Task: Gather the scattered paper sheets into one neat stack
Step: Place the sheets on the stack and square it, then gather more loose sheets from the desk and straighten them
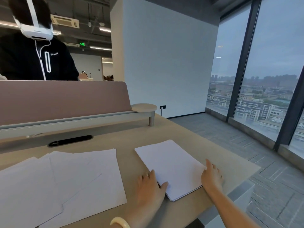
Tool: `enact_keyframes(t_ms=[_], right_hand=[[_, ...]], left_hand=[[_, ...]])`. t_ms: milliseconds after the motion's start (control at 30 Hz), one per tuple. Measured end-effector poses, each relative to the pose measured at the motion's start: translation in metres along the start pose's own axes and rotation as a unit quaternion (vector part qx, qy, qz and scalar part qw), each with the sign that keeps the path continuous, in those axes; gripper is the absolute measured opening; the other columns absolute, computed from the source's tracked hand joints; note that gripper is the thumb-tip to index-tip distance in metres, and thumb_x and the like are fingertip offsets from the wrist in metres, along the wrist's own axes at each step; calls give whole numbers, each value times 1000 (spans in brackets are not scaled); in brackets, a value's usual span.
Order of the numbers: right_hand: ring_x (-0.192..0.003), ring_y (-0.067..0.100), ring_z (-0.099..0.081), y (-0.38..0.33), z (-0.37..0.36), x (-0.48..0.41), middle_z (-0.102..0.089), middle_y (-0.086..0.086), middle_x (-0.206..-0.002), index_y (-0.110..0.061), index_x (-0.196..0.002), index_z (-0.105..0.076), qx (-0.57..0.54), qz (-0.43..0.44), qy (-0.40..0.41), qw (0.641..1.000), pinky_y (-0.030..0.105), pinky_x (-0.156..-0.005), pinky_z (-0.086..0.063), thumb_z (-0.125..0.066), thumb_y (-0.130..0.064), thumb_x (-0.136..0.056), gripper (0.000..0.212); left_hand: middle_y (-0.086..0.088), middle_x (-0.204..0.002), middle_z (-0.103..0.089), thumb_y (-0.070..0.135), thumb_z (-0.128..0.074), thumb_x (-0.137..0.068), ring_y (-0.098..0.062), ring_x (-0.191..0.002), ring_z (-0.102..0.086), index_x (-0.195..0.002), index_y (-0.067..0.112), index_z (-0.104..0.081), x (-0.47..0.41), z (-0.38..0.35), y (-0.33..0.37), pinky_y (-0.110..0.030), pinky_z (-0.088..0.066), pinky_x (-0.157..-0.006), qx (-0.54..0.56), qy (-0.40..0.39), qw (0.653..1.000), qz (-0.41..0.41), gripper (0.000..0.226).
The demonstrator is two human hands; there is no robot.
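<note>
1. Two paper groups on my table (pixel 172 129): neat stack (pixel 171 167) at right, loose sheets (pixel 65 178) fanned at left, apart.
2. The neat stack sits between my hands.
3. My left hand (pixel 151 185): flat, fingers relaxed, thumb on its near-left edge.
4. My right hand (pixel 212 176): fingers loose, touching its right edge, gripping nothing.
</note>
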State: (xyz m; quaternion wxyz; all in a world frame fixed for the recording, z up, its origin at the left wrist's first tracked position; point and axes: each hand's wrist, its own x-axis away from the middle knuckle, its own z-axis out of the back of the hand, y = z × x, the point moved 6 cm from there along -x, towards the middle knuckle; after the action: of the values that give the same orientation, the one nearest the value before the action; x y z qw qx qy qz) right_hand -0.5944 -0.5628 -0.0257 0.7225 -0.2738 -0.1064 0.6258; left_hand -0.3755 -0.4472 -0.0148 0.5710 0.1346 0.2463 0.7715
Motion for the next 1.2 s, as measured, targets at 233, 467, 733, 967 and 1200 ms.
enact_keyframes(t_ms=[233,467,733,967,1200], right_hand=[[-135,30,-32,1,-4,1,-41,11,-146,-14,-147,-22,-19,0,-18,1000,42,-111,-25,-30,-5,-94,55],[-138,31,-27,-3,1,7,-32,10,-151,-14,-148,-19,-13,7,-8,1000,46,-112,-24,-32,-20,-99,52],[-145,26,-15,-78,9,50,-25,7,-155,-13,-146,-29,-71,124,66,988,44,-119,-8,-43,-25,-97,52],[-145,17,-15,-225,-42,157,-23,-1,-156,-19,-146,-26,-101,286,-49,952,32,-119,-5,-41,-30,-98,52],[-143,14,-24,-324,-105,271,-26,-5,-154,-23,-145,-28,-103,362,-191,907,34,-119,-17,-39,-47,-95,58]], left_hand=[[-3,-158,-15,43,-23,-99,-24,-146,-9,-151,17,1,-1,-22,3,-38,-10,-119,16,-75,997,20,62],[-4,-160,-9,42,-20,-100,-23,-148,-2,-151,17,5,0,-17,-1,-38,-6,-120,15,-105,994,0,62],[-5,-160,-3,42,-30,-99,-22,-148,-5,-152,18,-3,9,89,-75,-35,-8,-119,6,60,998,22,64],[-2,-160,-8,45,-33,-97,-22,-147,-9,-151,21,-7,53,171,-167,-35,-12,-119,-40,144,985,85,64],[-3,-158,-13,47,-40,-94,-23,-146,-14,-151,22,-10,123,247,-279,-36,-18,-117,-70,185,963,183,68]])
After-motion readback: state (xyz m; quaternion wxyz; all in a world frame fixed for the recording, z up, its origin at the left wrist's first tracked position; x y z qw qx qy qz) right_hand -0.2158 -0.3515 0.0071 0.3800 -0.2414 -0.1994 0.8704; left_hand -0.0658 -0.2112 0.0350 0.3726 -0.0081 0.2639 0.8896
